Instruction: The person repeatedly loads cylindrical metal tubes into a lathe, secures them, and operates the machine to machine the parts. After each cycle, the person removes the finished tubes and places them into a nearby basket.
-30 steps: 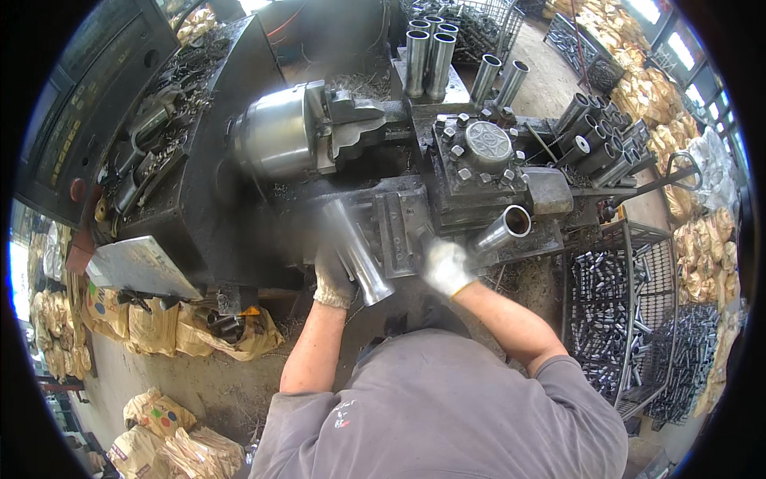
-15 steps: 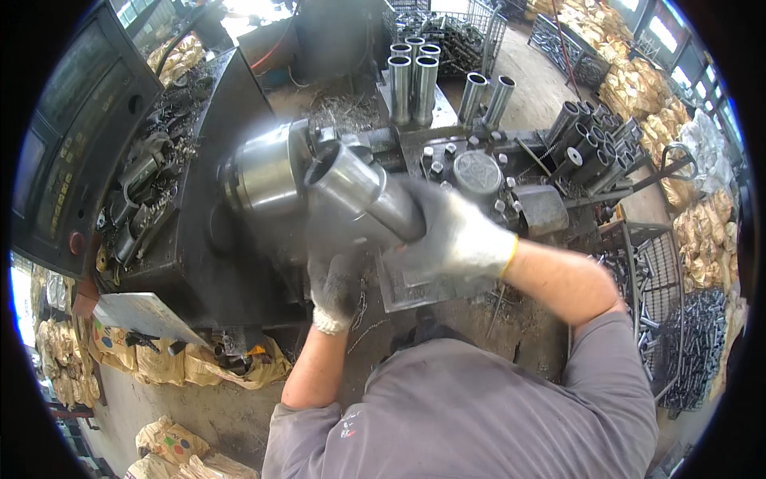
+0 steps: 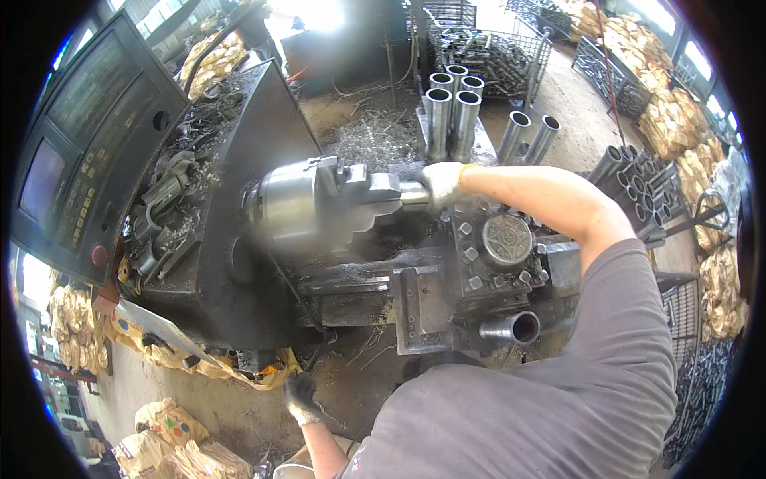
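**Lathe station, operator loading a tube**

Lathe body [image 3: 239, 263]: black, swarf-strewn, filling the scene's centre. Control panel [image 3: 80, 144]: standing far left, tilted, with screen and keys. Chuck [image 3: 299, 207]: bright steel, blurred, sitting at centre with stepped jaws facing right. Tool turret [image 3: 499, 255]: bolted block just right of the chuck, with a short pipe [image 3: 515, 327] lying at its near edge. Upright steel tubes [image 3: 451, 112]: standing in a cluster at the far side. Steel tube [image 3: 413, 193]: sitting horizontally in the chuck jaws. Right hand [image 3: 443, 184]: gloved white, closing around the tube's right end. Left hand [image 3: 299, 397]: dark-gloved, hanging low near the floor, fingers loosely curled, holding nothing.
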A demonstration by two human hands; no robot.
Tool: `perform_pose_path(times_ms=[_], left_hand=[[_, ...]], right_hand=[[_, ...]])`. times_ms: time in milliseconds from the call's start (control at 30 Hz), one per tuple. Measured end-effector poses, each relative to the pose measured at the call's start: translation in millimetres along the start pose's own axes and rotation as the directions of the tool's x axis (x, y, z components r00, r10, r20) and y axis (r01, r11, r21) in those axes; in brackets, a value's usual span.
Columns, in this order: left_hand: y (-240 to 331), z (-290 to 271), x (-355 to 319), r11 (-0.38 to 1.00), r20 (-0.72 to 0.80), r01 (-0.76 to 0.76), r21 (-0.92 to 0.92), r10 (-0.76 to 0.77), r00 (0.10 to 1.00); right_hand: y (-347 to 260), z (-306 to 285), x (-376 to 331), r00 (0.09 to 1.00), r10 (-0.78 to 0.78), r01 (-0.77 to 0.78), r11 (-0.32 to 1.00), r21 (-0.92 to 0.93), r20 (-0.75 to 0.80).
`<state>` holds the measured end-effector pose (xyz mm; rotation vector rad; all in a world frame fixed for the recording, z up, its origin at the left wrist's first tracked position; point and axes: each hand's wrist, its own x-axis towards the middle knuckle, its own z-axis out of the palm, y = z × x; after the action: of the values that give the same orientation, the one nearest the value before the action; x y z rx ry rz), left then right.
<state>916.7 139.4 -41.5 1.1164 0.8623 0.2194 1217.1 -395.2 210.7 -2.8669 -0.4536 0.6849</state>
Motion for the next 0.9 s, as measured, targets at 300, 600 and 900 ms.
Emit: perform_pose_path(times_ms=[300,600,900], left_hand=[[73.2,2.7,20.9,0.939,-0.057,0.082,-0.333,-0.107,0.993],[60.2,-11.1,46.1,0.985,-0.110,-0.159,0.065,0.165,0.980],[289.4,147.2,-69.7,-0.376,0.468,-0.767,0.520,0.877,-0.112]], right_hand=[[34.4,-20.7,2.0,0.950,0.088,-0.100,0.995,0.022,0.300],[-6.1,-5.6,-30.6,0.920,0.046,0.002,0.992,0.123,-0.390],[-63.0,91.9,-293.2,0.395,0.570,0.364,0.623,0.692,-0.721]])
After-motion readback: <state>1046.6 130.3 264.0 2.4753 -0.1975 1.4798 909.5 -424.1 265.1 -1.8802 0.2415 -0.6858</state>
